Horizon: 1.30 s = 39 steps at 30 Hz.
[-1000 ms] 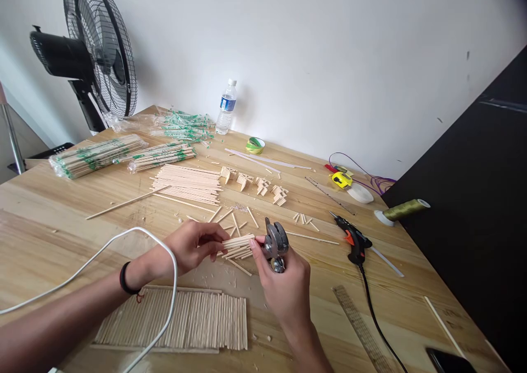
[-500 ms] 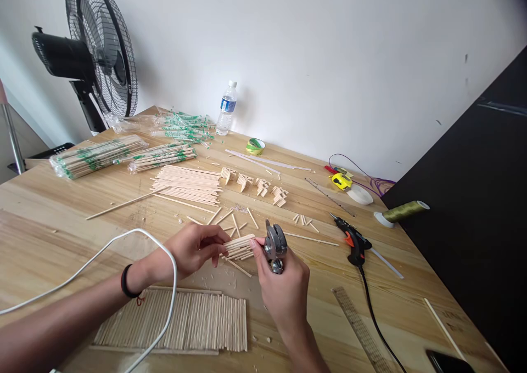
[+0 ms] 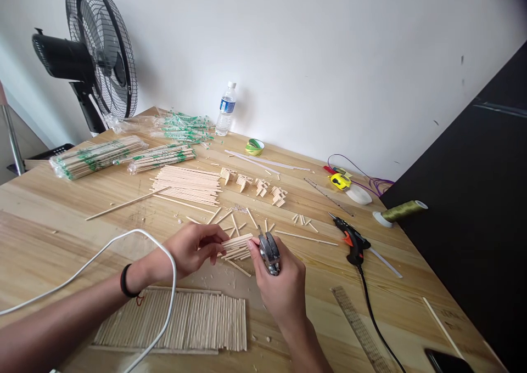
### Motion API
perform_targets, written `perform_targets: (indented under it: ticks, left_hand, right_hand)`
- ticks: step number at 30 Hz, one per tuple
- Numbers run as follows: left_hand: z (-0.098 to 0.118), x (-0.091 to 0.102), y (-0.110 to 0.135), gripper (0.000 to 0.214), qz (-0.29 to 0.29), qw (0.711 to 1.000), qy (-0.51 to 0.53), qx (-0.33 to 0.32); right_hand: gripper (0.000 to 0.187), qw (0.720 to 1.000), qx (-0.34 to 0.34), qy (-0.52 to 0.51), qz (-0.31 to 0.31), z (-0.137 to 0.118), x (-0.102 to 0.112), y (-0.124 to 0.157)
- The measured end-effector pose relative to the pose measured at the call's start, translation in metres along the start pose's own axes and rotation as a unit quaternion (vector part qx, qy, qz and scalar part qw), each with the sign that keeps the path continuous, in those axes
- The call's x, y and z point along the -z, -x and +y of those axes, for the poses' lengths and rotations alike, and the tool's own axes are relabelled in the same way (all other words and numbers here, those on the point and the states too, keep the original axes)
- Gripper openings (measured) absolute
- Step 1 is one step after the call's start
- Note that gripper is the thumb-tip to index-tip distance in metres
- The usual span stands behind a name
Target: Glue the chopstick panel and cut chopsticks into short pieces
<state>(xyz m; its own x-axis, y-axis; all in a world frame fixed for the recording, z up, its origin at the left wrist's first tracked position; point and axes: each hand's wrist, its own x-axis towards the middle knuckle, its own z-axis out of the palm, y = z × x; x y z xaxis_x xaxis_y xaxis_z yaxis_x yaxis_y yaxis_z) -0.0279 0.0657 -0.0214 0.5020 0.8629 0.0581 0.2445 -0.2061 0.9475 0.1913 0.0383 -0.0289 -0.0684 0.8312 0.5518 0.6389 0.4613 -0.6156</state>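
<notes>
My left hand [image 3: 193,249] pinches a small bundle of short wooden sticks [image 3: 236,246] at its left end, just above the wooden table [image 3: 49,219]. My right hand [image 3: 280,285] is closed round metal cutting pliers [image 3: 268,251], whose jaws sit at the bundle's right end. A flat mat of glued sticks [image 3: 185,321] lies in front of me below both hands. A white cable [image 3: 135,236] loops over my left wrist.
Loose long sticks [image 3: 189,184], packed stick bundles [image 3: 96,154], small stick assemblies [image 3: 255,185], a glue gun [image 3: 352,240] with black cord, a ruler [image 3: 358,326], a tape measure [image 3: 341,180], a thread spool [image 3: 401,210], a water bottle [image 3: 226,108], a fan [image 3: 94,49].
My right hand has turned the pliers, so they now point more edge-on and sit slightly lower against the stick bundle. The left hand has barely moved.
</notes>
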Motion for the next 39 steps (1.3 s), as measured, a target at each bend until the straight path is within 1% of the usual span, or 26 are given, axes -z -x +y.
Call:
perform_targets:
  ticks: [5,10,13,15,17,18,21,24,27,30,33,36,39]
  left_hand:
    - [0.002,0.002,0.000,0.017,0.023,0.994,-0.106,-0.033]
    - [-0.006,0.003,-0.002,0.016,0.057,0.980,-0.181,-0.067]
    - [-0.011,0.003,-0.003,0.013,0.081,0.973,-0.207,-0.067]
    - [-0.014,0.006,-0.005,0.015,0.097,0.970,-0.218,-0.058]
    - [-0.016,0.016,-0.007,0.015,0.110,0.962,-0.247,-0.037]
    - [-0.017,0.023,-0.009,0.015,0.120,0.954,-0.273,-0.017]
    - [-0.023,0.056,-0.014,0.017,0.176,0.915,-0.359,0.052]
    - [-0.035,0.090,-0.017,0.021,0.224,0.885,-0.398,0.086]
    - [-0.048,0.112,-0.018,0.022,0.249,0.859,-0.431,0.118]
    - [-0.058,0.120,-0.018,0.020,0.249,0.844,-0.454,0.137]
    - [-0.063,0.122,-0.019,0.018,0.236,0.837,-0.472,0.143]
    - [-0.065,0.122,-0.019,0.018,0.222,0.832,-0.489,0.141]
    - [-0.067,0.122,-0.019,0.018,0.211,0.827,-0.503,0.135]
  right_hand:
    - [0.004,1.000,-0.015,-0.004,0.001,0.000,-0.001,0.000]
    - [0.006,1.000,-0.016,-0.004,-0.001,-0.001,-0.001,0.000]
    - [0.007,1.000,-0.019,0.000,0.000,-0.002,-0.001,-0.001]
    - [0.007,1.000,-0.018,0.003,0.003,-0.002,0.000,-0.001]
    - [0.008,1.000,-0.014,0.004,0.008,-0.001,0.001,-0.001]
    - [0.009,1.000,-0.013,0.005,0.010,-0.001,0.001,-0.001]
    - [0.014,1.000,-0.010,0.006,0.015,0.000,0.002,-0.002]
    - [0.024,1.000,-0.014,0.007,0.015,-0.001,0.002,-0.003]
    - [0.038,0.999,-0.037,0.005,0.031,-0.001,0.002,-0.003]
    - [0.043,0.996,-0.073,-0.015,0.039,0.000,0.004,-0.002]
    - [0.040,0.994,-0.099,-0.039,0.031,0.001,0.006,-0.003]
    - [0.034,0.993,-0.098,-0.053,0.032,0.003,0.006,-0.005]
    - [0.034,0.994,-0.093,-0.049,0.031,0.003,0.005,-0.006]
